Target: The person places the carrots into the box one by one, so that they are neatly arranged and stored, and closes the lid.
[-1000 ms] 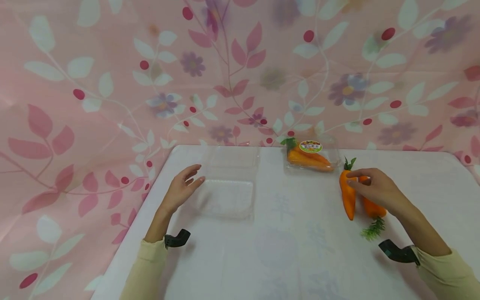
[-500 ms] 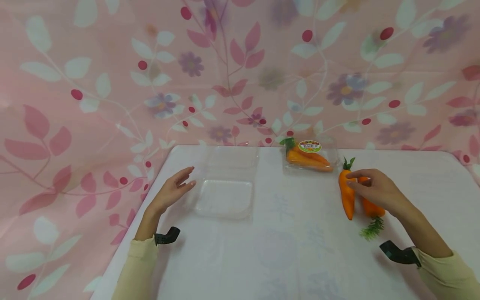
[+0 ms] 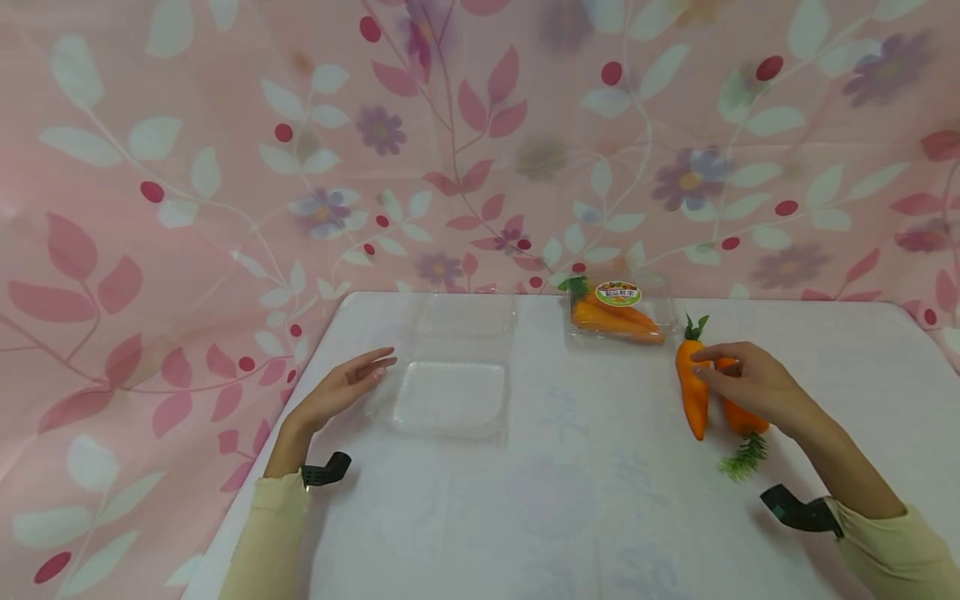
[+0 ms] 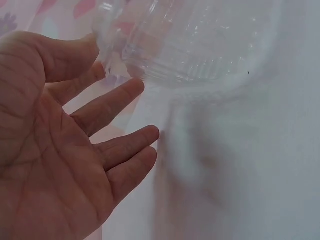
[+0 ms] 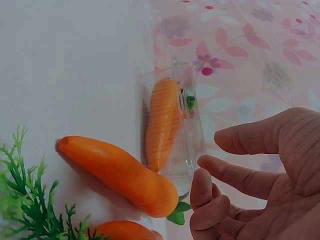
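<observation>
Beside an opened clear plastic clamshell box (image 3: 450, 400), my left hand (image 3: 333, 396) hovers with fingers extended and holds nothing. In the left wrist view the box (image 4: 200, 45) lies just past the fingertips; I cannot tell whether they touch it. My right hand (image 3: 753, 383) is over two orange toy carrots, its fingers loosely bent. One carrot (image 3: 692, 387) has its leaves at the far end; the other carrot (image 3: 742, 421), partly hidden by the hand, has feathery greens toward me. In the right wrist view the nearer carrot (image 5: 120, 172) lies apart from the empty fingers.
Toward the back of the white-covered table (image 3: 555, 508) stands a closed clear box (image 3: 662, 298) with carrots inside and an oval label (image 3: 618, 293) on top. A pink floral cloth (image 3: 480, 142) hangs behind the table and along its left side.
My left hand has shifted left, away from the clear box's edge, and its fingers have drawn closer together. The right hand stays almost in place over the carrots.
</observation>
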Available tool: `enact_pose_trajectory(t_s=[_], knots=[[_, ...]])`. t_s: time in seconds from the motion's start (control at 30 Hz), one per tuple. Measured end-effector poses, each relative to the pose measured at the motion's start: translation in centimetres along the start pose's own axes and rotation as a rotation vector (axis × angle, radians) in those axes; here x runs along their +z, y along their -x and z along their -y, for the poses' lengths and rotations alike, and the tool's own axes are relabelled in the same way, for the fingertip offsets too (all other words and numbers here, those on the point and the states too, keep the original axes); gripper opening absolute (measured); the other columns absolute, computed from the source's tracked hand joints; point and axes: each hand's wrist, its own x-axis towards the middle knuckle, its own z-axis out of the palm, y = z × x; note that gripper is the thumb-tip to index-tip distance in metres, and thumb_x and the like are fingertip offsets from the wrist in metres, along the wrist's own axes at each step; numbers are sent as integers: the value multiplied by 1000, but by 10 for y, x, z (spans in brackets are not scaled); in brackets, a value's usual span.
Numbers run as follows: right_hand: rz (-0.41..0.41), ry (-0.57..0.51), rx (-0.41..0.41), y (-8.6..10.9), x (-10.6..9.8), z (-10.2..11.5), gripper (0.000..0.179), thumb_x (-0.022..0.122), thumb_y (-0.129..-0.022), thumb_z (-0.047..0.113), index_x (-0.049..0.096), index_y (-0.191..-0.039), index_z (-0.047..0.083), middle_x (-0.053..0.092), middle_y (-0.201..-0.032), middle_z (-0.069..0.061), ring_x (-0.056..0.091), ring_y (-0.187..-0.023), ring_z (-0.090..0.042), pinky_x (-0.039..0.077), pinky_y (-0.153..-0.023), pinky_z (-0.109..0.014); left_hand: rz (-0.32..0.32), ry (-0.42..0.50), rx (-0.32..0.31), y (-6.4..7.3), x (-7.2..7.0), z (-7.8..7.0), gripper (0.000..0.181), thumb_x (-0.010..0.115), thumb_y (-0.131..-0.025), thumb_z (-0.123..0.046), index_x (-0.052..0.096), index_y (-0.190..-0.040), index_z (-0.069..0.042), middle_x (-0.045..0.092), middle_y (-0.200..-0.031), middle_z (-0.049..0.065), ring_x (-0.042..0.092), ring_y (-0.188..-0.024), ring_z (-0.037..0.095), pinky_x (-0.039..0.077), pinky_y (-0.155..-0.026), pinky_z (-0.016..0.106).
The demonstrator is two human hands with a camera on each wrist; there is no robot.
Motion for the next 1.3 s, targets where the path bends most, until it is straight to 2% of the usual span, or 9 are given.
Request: enact_pose_trajectory(t_s=[0.1,0.37,0.63,0.87,1.03,1.2,1.3], knots=[[-1,2,-1,0,-1,-2,45,60,-99,34,62,-125,-4,44,-133,-32,50,-111,-48,46,-86,-63,29,37,12,1,0,2,50,47,-105,-8,33,-153,-4,40,-151,20,32,-142,36,34,-101,13],[12,4,2,1,-1,-5,46,59,-100,35,63,-124,-4,40,-140,-34,53,-111,-48,48,-86,-62,82,70,26,3,-3,5,54,45,-104,-2,28,-155,-4,34,-154,22,26,-143,40,35,-101,14],[9,15,-1,3,-4,-8,44,58,-100,35,64,-124,-1,42,-142,-32,57,-110,-46,51,-84,-57,79,58,22,3,-1,2,55,47,-103,-2,28,-155,-5,35,-154,20,27,-143,40,36,-101,14],[12,9,9,4,-5,-10,47,57,-100,37,64,-125,-2,41,-143,-33,55,-111,-47,53,-82,-54,75,9,38,2,6,-2,55,50,-102,-1,30,-154,-4,38,-153,17,29,-143,38,37,-101,15],[6,7,24,6,-6,-12,46,58,-100,35,63,-126,-3,39,-143,-33,54,-109,-46,56,-75,-46,82,-24,25,1,11,-4,57,55,-101,-8,33,-153,-6,40,-152,17,33,-141,38,40,-100,19],[10,3,23,6,-9,-14,47,58,-100,34,62,-127,-4,39,-141,-34,54,-107,-46,56,-71,-39,112,-23,47,1,18,-9,60,59,-100,-13,32,-153,-3,38,-152,20,31,-141,42,43,-102,29],[17,-3,26,7,-9,-15,47,58,-100,34,61,-128,-4,37,-143,-34,53,-108,-45,54,-70,-36,135,-14,63,1,22,-13,61,61,-99,-11,32,-152,-2,37,-153,19,30,-142,41,45,-101,30]])
